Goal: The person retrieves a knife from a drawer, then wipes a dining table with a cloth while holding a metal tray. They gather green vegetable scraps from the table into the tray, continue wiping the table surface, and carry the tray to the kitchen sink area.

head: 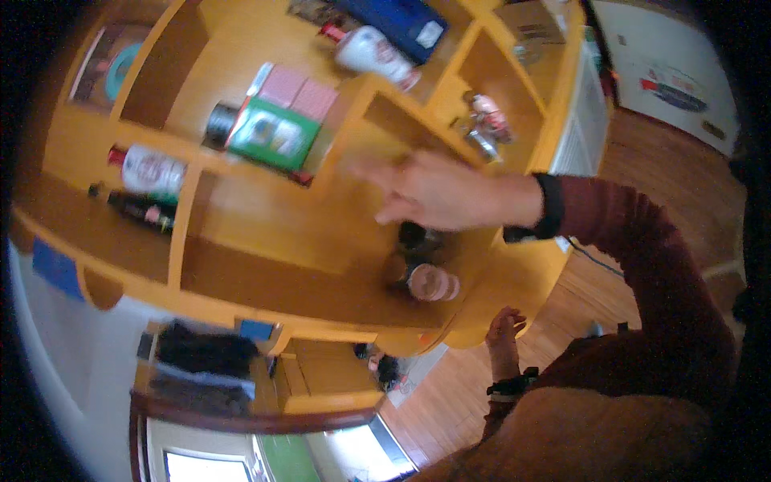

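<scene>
My right hand (421,190) reaches in front of a wooden shelf unit (253,223), blurred, index finger and thumb apart, nothing seen in it. Just below it in the picture are a dark round lid or cap (412,235) and a clear round container (430,282). Low in the picture, my left hand (506,325) hangs near the unit's rounded edge, fingers loosely bent and empty. Left of my right hand stand a green box (274,134), pink boxes (298,91) and a black cylindrical item (220,125). A white bottle with a red cap (374,55) is above them.
Another white bottle (152,173) and a dark bottle (144,211) share a compartment. Small packets (491,117) sit in another. Vertical and horizontal dividers edge the compartments. Dark clothing (205,349) and a wooden cabinet (328,376) lie beyond the unit. A cable (593,256) runs beside it.
</scene>
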`<state>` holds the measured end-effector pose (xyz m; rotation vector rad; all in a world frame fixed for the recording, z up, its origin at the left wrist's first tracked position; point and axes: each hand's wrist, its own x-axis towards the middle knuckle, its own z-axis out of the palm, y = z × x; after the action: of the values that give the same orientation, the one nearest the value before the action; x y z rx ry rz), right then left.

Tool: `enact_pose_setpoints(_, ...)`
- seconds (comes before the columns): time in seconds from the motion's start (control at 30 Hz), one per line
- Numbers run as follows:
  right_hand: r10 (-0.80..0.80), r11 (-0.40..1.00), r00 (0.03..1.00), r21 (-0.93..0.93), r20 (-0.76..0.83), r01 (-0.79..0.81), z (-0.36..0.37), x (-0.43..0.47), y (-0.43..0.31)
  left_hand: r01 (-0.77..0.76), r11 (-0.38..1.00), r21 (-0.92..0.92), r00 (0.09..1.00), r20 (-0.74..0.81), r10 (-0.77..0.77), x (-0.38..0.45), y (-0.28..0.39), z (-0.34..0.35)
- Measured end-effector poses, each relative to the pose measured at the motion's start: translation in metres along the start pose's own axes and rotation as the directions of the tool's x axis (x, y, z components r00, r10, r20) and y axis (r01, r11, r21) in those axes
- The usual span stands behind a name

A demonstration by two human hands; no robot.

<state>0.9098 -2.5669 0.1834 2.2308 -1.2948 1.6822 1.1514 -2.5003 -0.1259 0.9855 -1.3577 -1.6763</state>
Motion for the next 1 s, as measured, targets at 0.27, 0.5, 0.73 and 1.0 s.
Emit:
enact_pose_setpoints(0.27,0.41,0.912,0.908,-0.053,0.089,-0.407,-0.062,-0.284,-0.005,0.053,0.998,0.031,0.946,0.319,-0.06,0.005,-0.025,0.067)
enact_pose_setpoints(0.5,0.899,0.094,0.218,-0.318,-0.381,-0.944,-0.216,-0.588,-0.156,0.054,0.972,0.228,0.748,0.636,-0.191,-0.033,-0.048,0.215)
enact_pose_setpoints(0.73,0.381,-0.031,-0.424,0.446,-0.822,-0.894,-0.219,-0.731,-0.389,0.216,0.928,0.302,0.301,0.884,-0.358,-0.168,-0.076,0.38)
enact_pose_setpoints(1.0,0.229,0.081,-0.547,0.576,-0.805,-0.814,-0.171,-0.765,-0.485,0.115,0.887,0.446,-0.254,0.877,-0.408,-0.319,-0.118,0.508)
